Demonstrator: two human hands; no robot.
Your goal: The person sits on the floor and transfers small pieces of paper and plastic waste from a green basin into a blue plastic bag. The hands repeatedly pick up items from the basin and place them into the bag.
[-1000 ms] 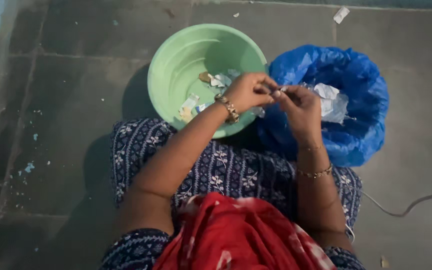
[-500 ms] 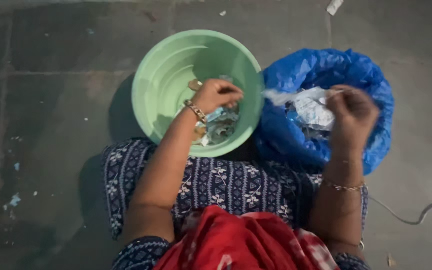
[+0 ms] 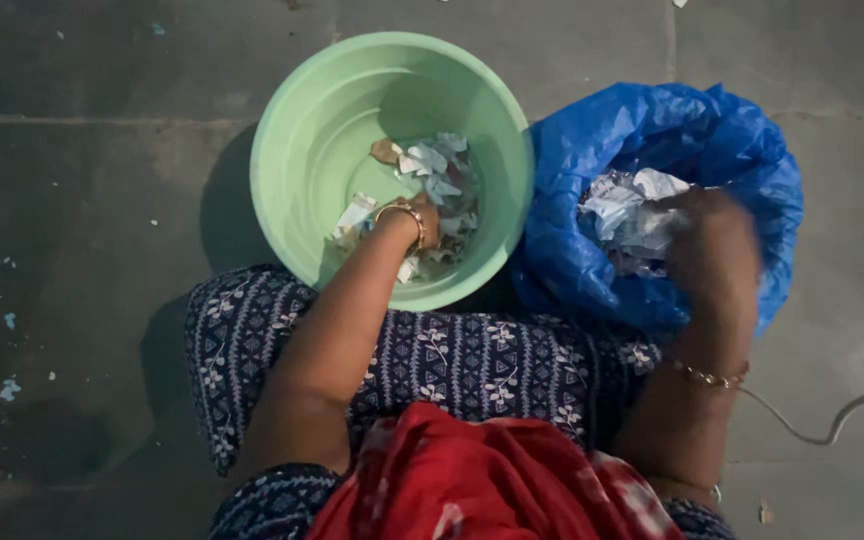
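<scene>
Fingers of the left hand (image 3: 428, 222) dip among crumpled paper scraps (image 3: 434, 170) at the bottom of one round, smooth pale-green plastic basin (image 3: 292, 150); their grip is hidden, so I cannot tell it. Just right of the basin, the blurred right hand (image 3: 712, 245) sits in the mouth of one crinkly blue plastic bag (image 3: 592, 160), against white crumpled paper (image 3: 624, 205); its grip is unclear too. Each wrist wears a thin bangle. Nearer lie patterned navy cloth (image 3: 472, 355) and red fabric (image 3: 492, 480), on grey stone floor (image 3: 82, 200).
</scene>
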